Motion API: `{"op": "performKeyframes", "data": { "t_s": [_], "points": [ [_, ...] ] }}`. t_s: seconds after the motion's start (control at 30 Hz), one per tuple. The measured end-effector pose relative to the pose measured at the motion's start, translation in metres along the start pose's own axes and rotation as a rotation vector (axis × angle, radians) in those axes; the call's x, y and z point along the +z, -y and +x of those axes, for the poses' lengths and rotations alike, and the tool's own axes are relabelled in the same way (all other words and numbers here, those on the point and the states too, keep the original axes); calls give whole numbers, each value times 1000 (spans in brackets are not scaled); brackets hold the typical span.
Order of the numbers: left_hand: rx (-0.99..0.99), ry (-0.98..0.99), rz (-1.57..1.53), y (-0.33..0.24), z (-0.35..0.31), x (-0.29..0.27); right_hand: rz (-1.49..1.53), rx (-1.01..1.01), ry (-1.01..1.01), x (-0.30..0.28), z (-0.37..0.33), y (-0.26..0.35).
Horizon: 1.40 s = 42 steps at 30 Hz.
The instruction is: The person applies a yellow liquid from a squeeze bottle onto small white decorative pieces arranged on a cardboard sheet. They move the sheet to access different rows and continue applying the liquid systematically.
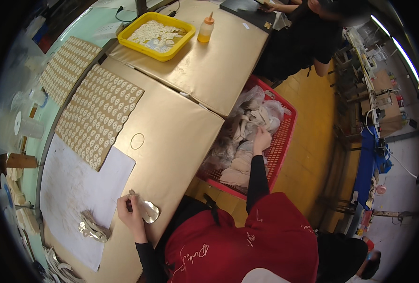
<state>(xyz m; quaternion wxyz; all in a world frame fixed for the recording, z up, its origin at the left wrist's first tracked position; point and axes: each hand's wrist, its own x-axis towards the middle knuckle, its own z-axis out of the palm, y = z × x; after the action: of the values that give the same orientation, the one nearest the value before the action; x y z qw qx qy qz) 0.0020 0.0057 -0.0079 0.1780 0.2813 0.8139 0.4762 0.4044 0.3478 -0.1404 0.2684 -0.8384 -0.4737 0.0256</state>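
Observation:
My left hand (130, 214) is over the gold-covered table, its fingers pinched on a shiny gold piece (150, 212) with a rounded end. A small grey-brown tip pokes out above those fingers. To the lower left lies a loose stack of similar shiny, curved pieces (94, 228) on white paper. My right hand (262, 140) reaches into a red plastic basket (289, 123), over a heap of beige fabric pieces (240, 165) and clear plastic bags. Its fingers are drawn together; what they grip, if anything, is too small to tell.
Brown sheets (98, 111) with rows of pale oval pieces lie at the left. Farther back are a yellow tray (160, 55) of small white pieces and a squeeze bottle (205, 29) of amber liquid. Another person (294, 45) stands beyond the basket. A table seam (171, 87) runs between.

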Motion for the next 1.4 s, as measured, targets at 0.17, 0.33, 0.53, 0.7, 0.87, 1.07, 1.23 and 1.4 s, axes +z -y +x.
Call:
{"op": "performKeyframes", "data": {
  "t_s": [0.17,0.33,0.53,0.7,0.87,1.07,1.23,1.4],
  "points": [
    [5,-5,26,1,1,-1,362,-321,-171,-65,10,52],
    [4,5,31,-2,1,-2,727,-430,-264,-126,15,133],
    [21,-8,26,-4,1,-1,968,-427,-163,-162,15,223],
    [12,-12,27,-6,-1,-3,759,-678,92,-131,1,267],
    [26,-9,8,-3,1,-2,529,-757,306,-94,-27,263],
    [8,-19,-6,-2,1,1,915,-252,264,-62,-19,169],
    [20,-9,50,0,2,0,372,-273,291,-5,-23,67],
    [29,-11,62,0,2,0,-96,-113,579,30,-53,6]
  ]
}}
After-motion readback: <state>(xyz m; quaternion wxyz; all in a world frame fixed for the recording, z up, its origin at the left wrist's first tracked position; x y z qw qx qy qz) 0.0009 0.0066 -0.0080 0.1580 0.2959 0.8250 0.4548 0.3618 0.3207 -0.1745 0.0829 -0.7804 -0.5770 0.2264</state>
